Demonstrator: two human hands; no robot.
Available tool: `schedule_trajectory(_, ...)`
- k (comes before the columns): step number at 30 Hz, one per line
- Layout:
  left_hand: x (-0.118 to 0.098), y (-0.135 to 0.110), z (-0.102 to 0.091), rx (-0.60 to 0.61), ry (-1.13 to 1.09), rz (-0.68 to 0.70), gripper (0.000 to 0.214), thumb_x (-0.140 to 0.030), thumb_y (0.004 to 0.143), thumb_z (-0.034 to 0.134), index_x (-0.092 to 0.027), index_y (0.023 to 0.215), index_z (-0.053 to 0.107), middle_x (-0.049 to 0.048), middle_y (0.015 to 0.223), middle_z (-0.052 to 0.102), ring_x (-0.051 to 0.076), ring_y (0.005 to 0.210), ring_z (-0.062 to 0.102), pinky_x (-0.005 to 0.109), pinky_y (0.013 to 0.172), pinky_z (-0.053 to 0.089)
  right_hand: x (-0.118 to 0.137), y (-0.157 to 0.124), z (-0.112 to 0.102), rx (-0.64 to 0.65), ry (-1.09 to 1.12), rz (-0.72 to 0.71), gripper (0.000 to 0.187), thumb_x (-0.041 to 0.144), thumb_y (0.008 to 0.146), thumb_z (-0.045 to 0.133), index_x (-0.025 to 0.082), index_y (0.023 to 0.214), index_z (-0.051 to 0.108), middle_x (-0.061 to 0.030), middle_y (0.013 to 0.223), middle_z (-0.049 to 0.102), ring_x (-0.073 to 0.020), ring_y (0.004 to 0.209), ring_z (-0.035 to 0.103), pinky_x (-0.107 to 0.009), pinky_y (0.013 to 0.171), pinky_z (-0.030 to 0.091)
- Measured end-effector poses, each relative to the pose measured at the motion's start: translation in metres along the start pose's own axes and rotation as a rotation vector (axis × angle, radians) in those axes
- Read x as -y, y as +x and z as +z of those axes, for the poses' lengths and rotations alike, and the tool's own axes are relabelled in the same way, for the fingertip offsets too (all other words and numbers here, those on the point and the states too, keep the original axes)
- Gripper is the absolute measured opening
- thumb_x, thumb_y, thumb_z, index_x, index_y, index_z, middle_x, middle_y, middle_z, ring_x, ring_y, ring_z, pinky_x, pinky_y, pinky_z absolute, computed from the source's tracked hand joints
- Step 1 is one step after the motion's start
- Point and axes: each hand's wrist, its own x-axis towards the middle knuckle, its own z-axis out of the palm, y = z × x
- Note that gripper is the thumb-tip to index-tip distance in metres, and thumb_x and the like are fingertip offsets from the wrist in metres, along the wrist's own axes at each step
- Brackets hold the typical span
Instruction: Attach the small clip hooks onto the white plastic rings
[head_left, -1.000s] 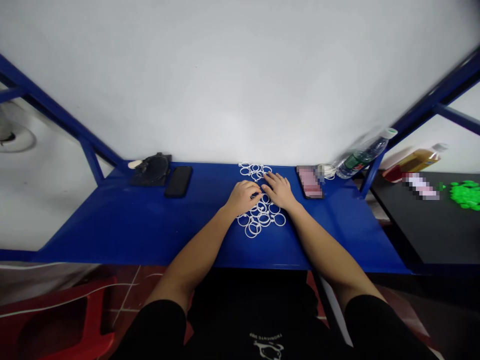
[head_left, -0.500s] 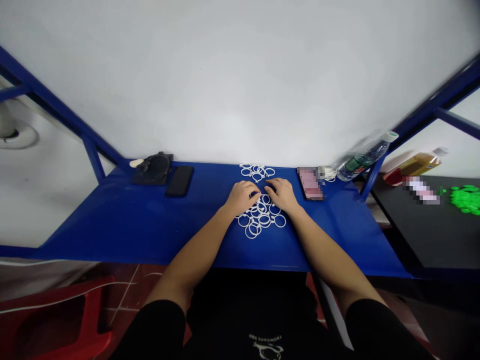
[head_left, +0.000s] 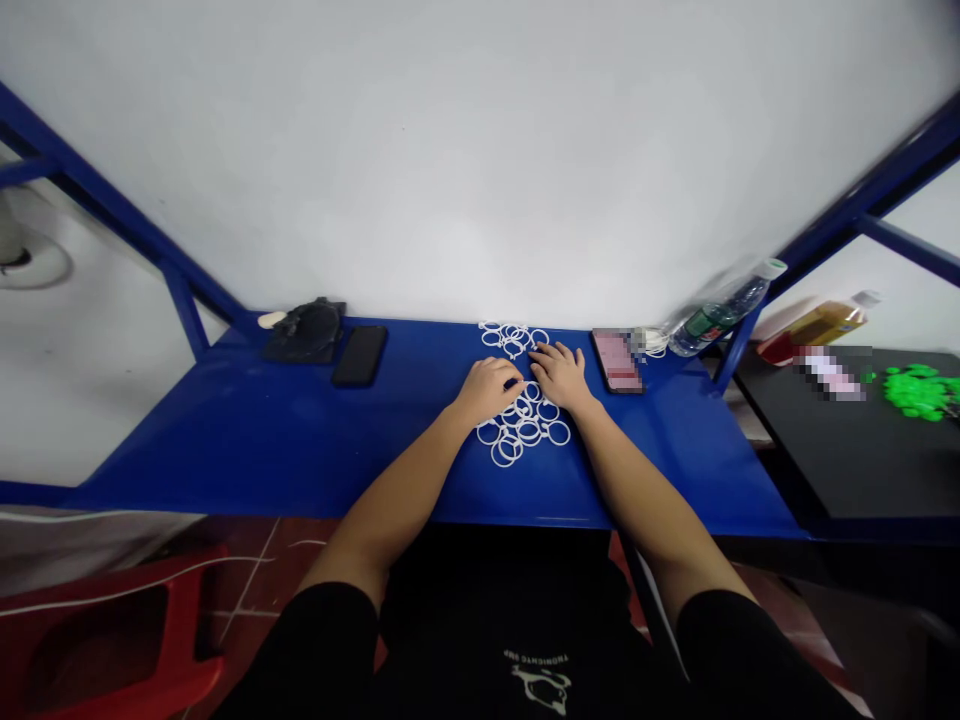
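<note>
Several thin white plastic rings (head_left: 529, 433), each with a small tab, lie overlapping in a loose pile on the blue table (head_left: 285, 440). A smaller group of white rings (head_left: 513, 337) lies farther back, close to the wall. My left hand (head_left: 486, 388) is at the pile's left upper edge, its fingers curled and thumb and forefinger close together over the rings. What they hold, if anything, is too small to make out. Over the right upper edge of the pile, my right hand (head_left: 562, 374) has its fingers spread, with the fingertips just short of the back group.
A black phone (head_left: 360, 356) and a dark crumpled item (head_left: 307, 332) lie to the left. On the right are a phone with a lit pink screen (head_left: 618, 360), a white cable (head_left: 652, 342) and a water bottle (head_left: 724, 312). Green pieces (head_left: 919, 390) sit on a black side table (head_left: 832, 450).
The fingers of my right hand have spread out and reach a little farther toward the back rings. My left hand stays at the pile. The view has shifted slightly.
</note>
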Motion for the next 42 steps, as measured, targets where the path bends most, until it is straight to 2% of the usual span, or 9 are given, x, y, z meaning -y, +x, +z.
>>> schedule_trajectory(7,0.004,-0.001,0.001,-0.029,0.001,-0.019,0.01,-0.031,0.096,0.072,-0.023,0.098,0.078,0.0044,0.109,0.076,0.023,0.1,0.066,0.042,0.093,0.048,0.0,-0.001,0.0,-0.168,0.01,-0.033,0.034,0.031,0.102,0.05,0.025,0.125,0.074,-0.0112,0.124,0.073,-0.0329,0.12,0.057,-0.058,0.114,0.033)
schedule_trajectory(11,0.005,-0.001,0.003,-0.026,-0.003,-0.007,0.011,-0.032,0.096,0.071,-0.024,0.098,0.078,0.0045,0.107,0.076,0.022,0.099,0.066,0.042,0.093,0.048,-0.001,-0.002,-0.002,-0.157,-0.036,-0.005,0.034,0.029,0.1,0.054,0.022,0.126,0.074,-0.0134,0.115,0.076,-0.0326,0.109,0.06,-0.048,0.098,0.042)
schedule_trajectory(16,0.005,-0.002,0.002,-0.027,-0.018,-0.001,0.011,-0.032,0.096,0.071,-0.024,0.098,0.078,0.0046,0.107,0.076,0.022,0.099,0.066,0.041,0.094,0.049,0.0,-0.004,-0.007,-0.085,-0.094,-0.024,0.034,0.029,0.101,0.054,0.026,0.127,0.076,-0.0134,0.111,0.076,-0.0301,0.101,0.064,-0.041,0.086,0.044)
schedule_trajectory(21,0.003,-0.001,0.001,-0.032,-0.002,-0.011,0.016,-0.032,0.097,0.07,-0.023,0.109,0.078,0.0054,0.111,0.076,0.023,0.102,0.066,0.042,0.095,0.049,0.006,-0.007,-0.017,-0.09,-0.049,-0.038,0.027,0.028,0.101,0.054,0.022,0.11,0.079,-0.0115,0.107,0.076,-0.0287,0.102,0.067,-0.039,0.087,0.047)
schedule_trajectory(24,0.004,-0.001,0.001,-0.039,-0.001,-0.001,0.019,-0.032,0.097,0.071,-0.022,0.113,0.077,0.0067,0.113,0.076,0.023,0.103,0.067,0.043,0.096,0.05,0.008,-0.008,-0.02,-0.114,-0.014,-0.031,0.025,0.028,0.1,0.057,0.022,0.113,0.077,-0.011,0.108,0.076,-0.028,0.102,0.068,-0.039,0.088,0.049)
schedule_trajectory(27,0.005,-0.001,0.001,-0.032,-0.002,-0.003,0.019,-0.032,0.097,0.071,-0.022,0.112,0.078,0.0072,0.113,0.076,0.023,0.103,0.067,0.043,0.096,0.05,0.002,-0.008,-0.019,-0.063,-0.012,0.006,0.028,0.029,0.098,0.06,0.023,0.12,0.076,-0.0103,0.11,0.076,-0.0269,0.1,0.07,-0.037,0.086,0.051)
schedule_trajectory(31,0.005,-0.002,0.001,-0.022,-0.008,-0.005,0.018,-0.033,0.097,0.071,-0.023,0.111,0.078,0.0064,0.112,0.076,0.023,0.103,0.067,0.043,0.096,0.05,-0.016,-0.006,-0.015,0.002,0.018,0.033,0.024,0.03,0.095,0.063,0.025,0.112,0.079,-0.0069,0.102,0.077,-0.0245,0.094,0.071,-0.035,0.083,0.053)
schedule_trajectory(36,0.005,-0.003,0.001,-0.036,-0.012,-0.001,0.018,-0.033,0.097,0.072,-0.023,0.11,0.078,0.0061,0.111,0.076,0.024,0.102,0.066,0.043,0.095,0.05,-0.026,-0.006,-0.016,-0.084,0.094,0.045,0.022,0.028,0.093,0.065,0.023,0.108,0.079,-0.0074,0.103,0.08,-0.0259,0.095,0.072,-0.037,0.084,0.054)
schedule_trajectory(42,0.001,-0.001,-0.004,-0.088,-0.025,0.024,0.025,-0.031,0.099,0.068,-0.022,0.122,0.075,0.0081,0.114,0.077,0.024,0.104,0.068,0.043,0.094,0.051,0.0,-0.017,-0.027,-0.264,0.306,-0.073,0.028,0.039,0.102,0.057,0.022,0.108,0.077,-0.0096,0.106,0.08,-0.0261,0.095,0.072,-0.041,0.091,0.054)
